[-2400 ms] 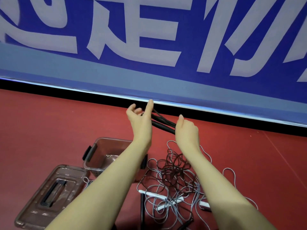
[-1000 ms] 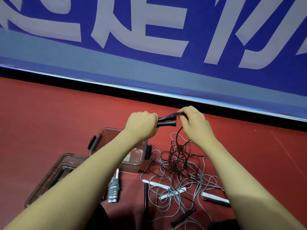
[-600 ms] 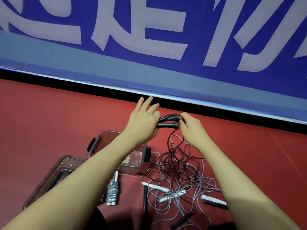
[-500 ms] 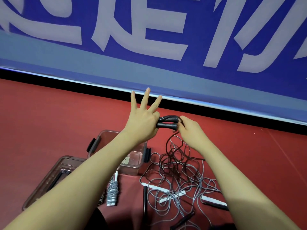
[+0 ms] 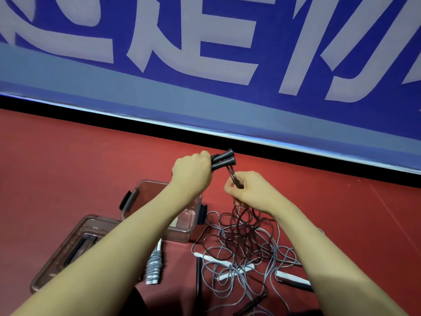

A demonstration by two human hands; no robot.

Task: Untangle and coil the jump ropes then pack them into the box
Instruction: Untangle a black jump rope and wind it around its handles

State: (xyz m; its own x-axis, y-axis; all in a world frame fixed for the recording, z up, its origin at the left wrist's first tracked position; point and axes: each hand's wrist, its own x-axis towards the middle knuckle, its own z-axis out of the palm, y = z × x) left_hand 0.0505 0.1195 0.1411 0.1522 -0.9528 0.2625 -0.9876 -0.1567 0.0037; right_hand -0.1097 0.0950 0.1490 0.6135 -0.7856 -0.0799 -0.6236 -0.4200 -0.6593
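Blue banner (image 5: 205,65) with white lettering across the back, red floor (image 5: 68,167) below. Lid (image 5: 68,247) off, lying flat at lower left; open clear box (image 5: 145,197) just beyond it, partly hidden by the left forearm. Tangled pile of ropes (image 5: 246,252), grey and dark cords crossed over each other, on the floor right of the box, white and black handles mixed in. One grey rope (image 5: 155,264) already coiled, lying between lid and pile, not yet boxed. Left hand (image 5: 191,174) fisted round two black handles (image 5: 222,161) held side by side above the pile. Right hand (image 5: 248,190) pinching the dark cord (image 5: 232,176) just below them; cord trails down into the pile. Step in hand, likely: freeing the black rope. Next: draw cord out without snagging the grey loops, then wrap it.
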